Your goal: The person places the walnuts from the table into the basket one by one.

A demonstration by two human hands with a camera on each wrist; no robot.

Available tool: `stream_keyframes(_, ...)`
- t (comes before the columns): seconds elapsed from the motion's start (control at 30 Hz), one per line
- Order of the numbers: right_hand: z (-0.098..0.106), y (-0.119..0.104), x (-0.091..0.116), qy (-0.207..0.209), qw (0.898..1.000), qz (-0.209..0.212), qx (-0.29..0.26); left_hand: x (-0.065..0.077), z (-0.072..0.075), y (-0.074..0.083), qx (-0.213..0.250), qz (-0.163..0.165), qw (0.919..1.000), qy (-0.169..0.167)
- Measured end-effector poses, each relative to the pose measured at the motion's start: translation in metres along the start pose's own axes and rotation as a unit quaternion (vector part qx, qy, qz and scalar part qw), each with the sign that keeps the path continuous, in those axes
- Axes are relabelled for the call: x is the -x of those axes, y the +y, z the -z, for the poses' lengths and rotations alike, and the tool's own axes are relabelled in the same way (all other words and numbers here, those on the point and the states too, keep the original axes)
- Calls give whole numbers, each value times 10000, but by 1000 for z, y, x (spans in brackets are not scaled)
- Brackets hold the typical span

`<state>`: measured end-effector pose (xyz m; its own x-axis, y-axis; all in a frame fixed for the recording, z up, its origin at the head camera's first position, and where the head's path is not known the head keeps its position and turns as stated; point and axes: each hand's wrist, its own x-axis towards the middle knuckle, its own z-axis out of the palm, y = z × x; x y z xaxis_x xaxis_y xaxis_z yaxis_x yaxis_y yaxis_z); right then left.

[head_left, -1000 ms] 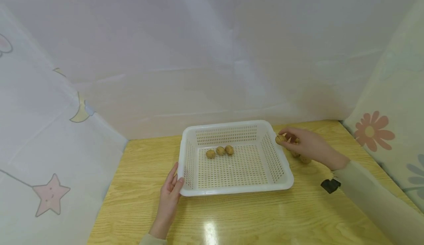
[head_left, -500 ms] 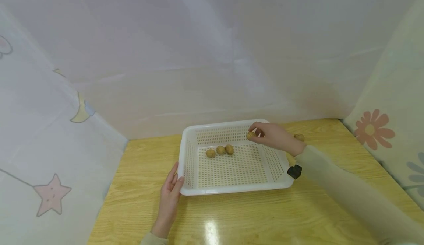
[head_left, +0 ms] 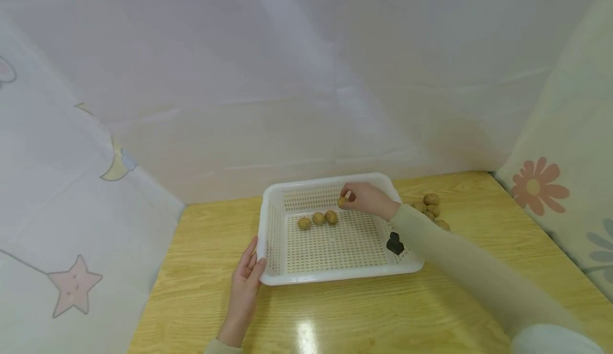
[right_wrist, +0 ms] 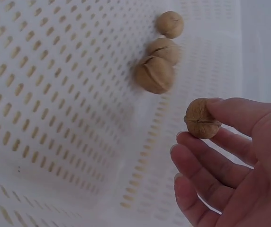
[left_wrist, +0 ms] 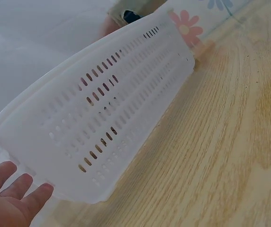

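Note:
A white plastic basket (head_left: 342, 276) with slotted sides stands on the wooden table. Inside it, three walnuts (head_left: 318, 218) lie in a row toward the back left. My right hand (head_left: 370, 200) is over the basket's back right part and pinches a walnut (right_wrist: 202, 118) between thumb and fingers, apart from the walnuts (right_wrist: 155, 74) in the basket. At the basket's left front corner, my left hand (head_left: 245, 285) holds the rim, thumb on top and fingers against the outer side. In the left wrist view, the fingers (left_wrist: 17, 187) touch the basket wall (left_wrist: 102, 109).
Several more walnuts (head_left: 431, 199) lie in a group on the table (head_left: 364, 317) to the right of the basket, partly behind the right sleeve (head_left: 460, 258). A pale cloth wall (head_left: 287, 130) rises behind the table. A small black device (head_left: 395, 244) hangs at the right wrist.
My right hand has carried a walnut leftward from beyond the basket's right rim to over its inside. The left hand and the basket stay in place.

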<state>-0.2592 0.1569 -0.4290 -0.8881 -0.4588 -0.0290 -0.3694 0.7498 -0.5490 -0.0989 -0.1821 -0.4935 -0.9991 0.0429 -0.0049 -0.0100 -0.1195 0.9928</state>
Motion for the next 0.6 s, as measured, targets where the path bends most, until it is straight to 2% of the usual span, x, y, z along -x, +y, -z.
stream_keyframes(0.33,-28,16,-16,-542,9978,-259,285,0,1,-3,36,47,10000,-6)
stream_keyframes(0.6,-34,19,-19,-578,9967,-285,495,-1,2,-3,50,54,10000,-6)
